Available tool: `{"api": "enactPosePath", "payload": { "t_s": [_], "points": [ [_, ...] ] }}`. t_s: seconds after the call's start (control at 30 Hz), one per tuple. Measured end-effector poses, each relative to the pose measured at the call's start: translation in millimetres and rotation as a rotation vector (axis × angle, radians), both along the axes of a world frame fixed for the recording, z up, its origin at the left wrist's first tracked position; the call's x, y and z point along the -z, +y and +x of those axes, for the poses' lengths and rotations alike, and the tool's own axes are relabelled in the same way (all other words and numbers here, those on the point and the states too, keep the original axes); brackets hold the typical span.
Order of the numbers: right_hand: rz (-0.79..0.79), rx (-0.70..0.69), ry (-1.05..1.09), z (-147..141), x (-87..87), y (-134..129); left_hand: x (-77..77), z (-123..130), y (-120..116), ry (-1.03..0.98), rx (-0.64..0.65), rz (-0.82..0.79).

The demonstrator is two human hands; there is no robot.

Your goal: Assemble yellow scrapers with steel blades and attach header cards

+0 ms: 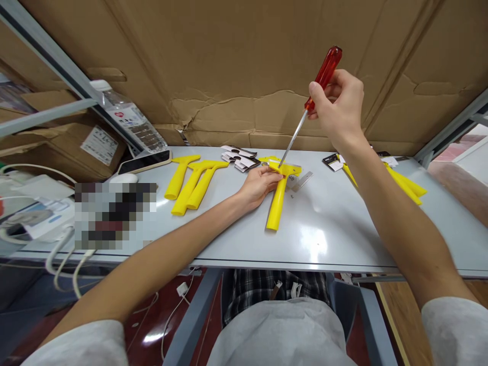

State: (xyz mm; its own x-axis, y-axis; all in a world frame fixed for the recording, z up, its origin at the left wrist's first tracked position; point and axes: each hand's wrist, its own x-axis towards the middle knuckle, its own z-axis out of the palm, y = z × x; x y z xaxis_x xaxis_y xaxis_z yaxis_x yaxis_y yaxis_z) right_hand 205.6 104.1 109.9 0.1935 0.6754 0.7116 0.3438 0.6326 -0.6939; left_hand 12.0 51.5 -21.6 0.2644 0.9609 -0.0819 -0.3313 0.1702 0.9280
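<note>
Where the table (229,239) comes nearest: I see its front edge running across the view, and the stretch between that edge and the yellow tool (280,201) looks like my best room for moving.
Tool in hand: it lies near mid-table, handle pointing to the front edge, head towards the back; I judge work on it to be partway.
Left hand (257,189): I have it gripping this tool at the left side of its head.
Plate (305,180): it lies on the table just right of the head, apparently not fitted to it.
Three tools (189,190): side by side towards the left edge, no hand on them; I cannot tell whether they are finished.
Right-hand tools (406,185): towards the right edge, partly behind my forearm; their state is equally unclear to me.
Screwdriver (327,71): tilted, tip down at the gripped tool's head; whether it sits in a screw, I cannot tell.
Right hand (341,104): fingers closed around the screwdriver's handle, raised well above the table.
Cards (240,157): piled by the back edge, left of centre.
Cardboard (247,61): it rises behind the back edge and limits my reach there.
</note>
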Motion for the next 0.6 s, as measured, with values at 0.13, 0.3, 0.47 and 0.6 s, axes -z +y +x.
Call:
{"api": "enactPosePath", "payload": {
  "t_s": [0.13,0.3,0.47,0.6],
  "points": [
    [0.002,0.004,0.053,3,3.3,8,-0.3,0,-1,0.010,-0.008,-0.013],
    [-0.029,-0.025,0.033,7,2.3,9,-0.6,0,-1,-0.002,-0.001,-0.013],
    [-0.006,-0.046,0.017,3,-6.4,-5,-2.0,0,-1,-0.019,0.004,-0.025],
    [-0.019,-0.068,0.027,-3,-8.6,-12,-2.5,0,-1,-0.016,0.000,-0.024]
  ]
}}
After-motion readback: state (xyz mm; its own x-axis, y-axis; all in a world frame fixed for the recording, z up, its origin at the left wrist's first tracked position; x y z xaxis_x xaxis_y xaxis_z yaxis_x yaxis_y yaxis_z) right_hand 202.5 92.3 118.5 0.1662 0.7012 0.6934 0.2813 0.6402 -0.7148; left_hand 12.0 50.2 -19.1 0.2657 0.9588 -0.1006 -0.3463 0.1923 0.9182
